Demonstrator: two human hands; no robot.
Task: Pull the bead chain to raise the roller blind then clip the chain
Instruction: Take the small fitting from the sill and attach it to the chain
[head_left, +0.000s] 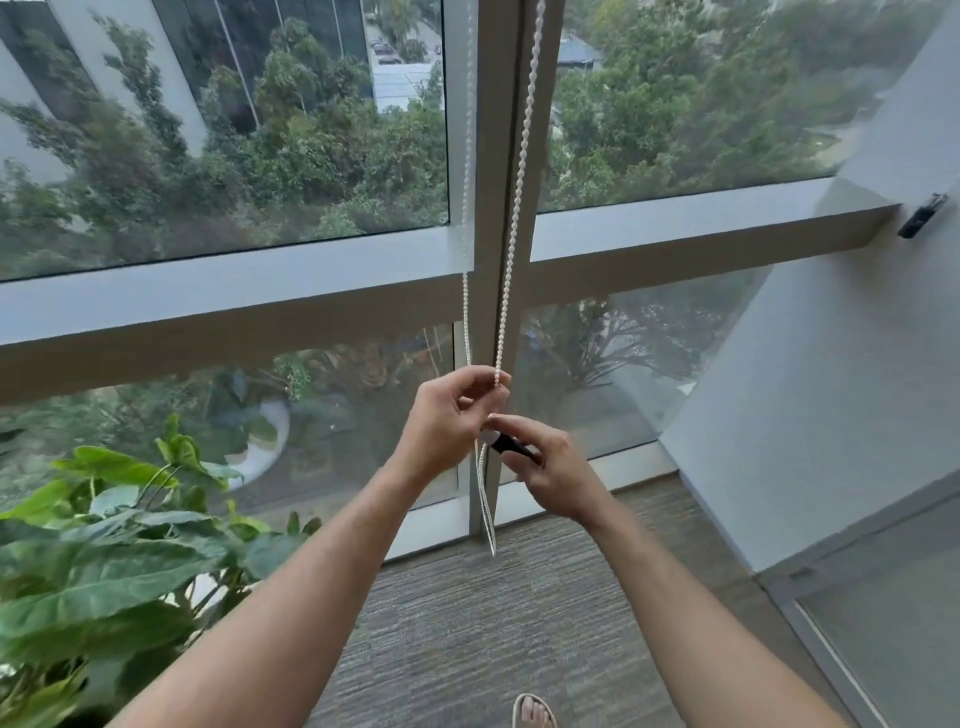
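Two hands on one bead chain at the window mullion.
I see my left hand (449, 415) pinching the bead chain (514, 218), two strands hanging; my right hand (545, 467) grips one black clip (511, 446) beside it.

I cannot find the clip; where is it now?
The black clip is low in the head view's centre, held by the right hand, just below the left hand.

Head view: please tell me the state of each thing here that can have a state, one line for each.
Chain: hangs in two strands, pinched near the bottom, loop dangling below the hands.
Left hand: pinches the chain.
Right hand: grips the clip.
Clip: black, held beside the chain; whether it is fastened cannot be told.
Blind: not in view; the window is uncovered.
Plant: stands at the left, untouched.
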